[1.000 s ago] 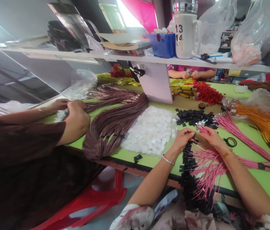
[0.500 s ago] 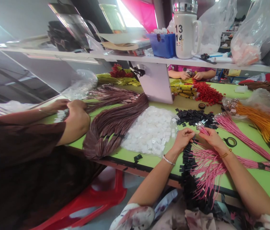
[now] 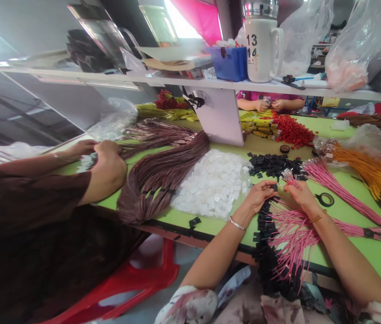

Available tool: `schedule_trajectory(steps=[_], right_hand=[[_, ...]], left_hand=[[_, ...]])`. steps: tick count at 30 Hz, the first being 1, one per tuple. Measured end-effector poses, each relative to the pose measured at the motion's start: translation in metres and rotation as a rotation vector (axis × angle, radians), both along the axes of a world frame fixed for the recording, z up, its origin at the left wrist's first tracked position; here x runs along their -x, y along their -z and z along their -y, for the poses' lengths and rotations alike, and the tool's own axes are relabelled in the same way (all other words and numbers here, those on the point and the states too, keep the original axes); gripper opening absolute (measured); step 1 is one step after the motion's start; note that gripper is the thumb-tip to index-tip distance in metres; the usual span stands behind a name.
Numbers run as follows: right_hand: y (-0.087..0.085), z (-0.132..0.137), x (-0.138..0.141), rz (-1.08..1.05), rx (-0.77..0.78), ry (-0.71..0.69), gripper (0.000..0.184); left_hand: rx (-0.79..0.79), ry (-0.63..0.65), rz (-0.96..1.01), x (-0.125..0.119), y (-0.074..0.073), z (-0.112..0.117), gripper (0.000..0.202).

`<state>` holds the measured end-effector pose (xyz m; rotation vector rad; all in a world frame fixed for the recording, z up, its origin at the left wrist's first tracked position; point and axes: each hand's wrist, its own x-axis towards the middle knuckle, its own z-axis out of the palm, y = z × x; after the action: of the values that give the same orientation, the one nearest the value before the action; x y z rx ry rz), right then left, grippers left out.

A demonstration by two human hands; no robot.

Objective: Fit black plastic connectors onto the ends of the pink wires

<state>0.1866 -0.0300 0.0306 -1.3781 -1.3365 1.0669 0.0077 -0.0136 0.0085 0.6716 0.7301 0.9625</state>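
Observation:
My left hand (image 3: 258,194) pinches a small black connector piece (image 3: 273,187) at its fingertips. Just to the right, my right hand (image 3: 299,195) is closed on a few pink wires (image 3: 288,176) whose metal ends point up and away. Both hands hover above a fan of finished pink wires with black ends (image 3: 287,236) that hangs over the near edge of the green table (image 3: 207,223). A pile of loose black connectors (image 3: 273,164) lies just beyond my hands. A long bundle of pink wires (image 3: 339,191) stretches to the right.
A heap of white plastic pieces (image 3: 214,182) and brown wire bundles (image 3: 160,173) lie to the left. A person in dark brown at the left handles brown wires (image 3: 104,157). Another person's hands (image 3: 271,105) work across the table by red pieces (image 3: 292,130). Orange wires (image 3: 373,173) lie at the right; a white mug (image 3: 262,42) stands on the shelf.
My hands have shifted slightly up and apart; a black piece now shows at my left fingertips. The neighbour's hands have barely moved.

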Motion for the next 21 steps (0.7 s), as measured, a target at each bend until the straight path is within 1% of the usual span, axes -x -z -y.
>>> schedule_trajectory(steps=[7, 10, 14, 17, 21], right_hand=[[-0.001, 0.000, 0.002, -0.139, 0.157, -0.048, 0.032], [0.000, -0.001, 0.001, -0.192, 0.235, -0.048, 0.030], [-0.002, -0.001, -0.002, -0.236, 0.333, -0.079, 0.027], [-0.001, -0.001, -0.004, -0.270, 0.352, -0.112, 0.027], [0.001, -0.003, -0.004, -0.272, 0.368, -0.110, 0.026]], left_hand=[[-0.009, 0.024, 0.019, -0.001, 0.000, 0.002, 0.033], [-0.010, 0.030, 0.033, -0.001, 0.002, 0.001, 0.033], [0.000, -0.016, 0.004, -0.004, 0.008, -0.001, 0.029], [-0.001, -0.024, -0.024, -0.007, 0.012, -0.002, 0.026], [-0.023, 0.004, 0.009, -0.007, 0.012, -0.002, 0.029]])
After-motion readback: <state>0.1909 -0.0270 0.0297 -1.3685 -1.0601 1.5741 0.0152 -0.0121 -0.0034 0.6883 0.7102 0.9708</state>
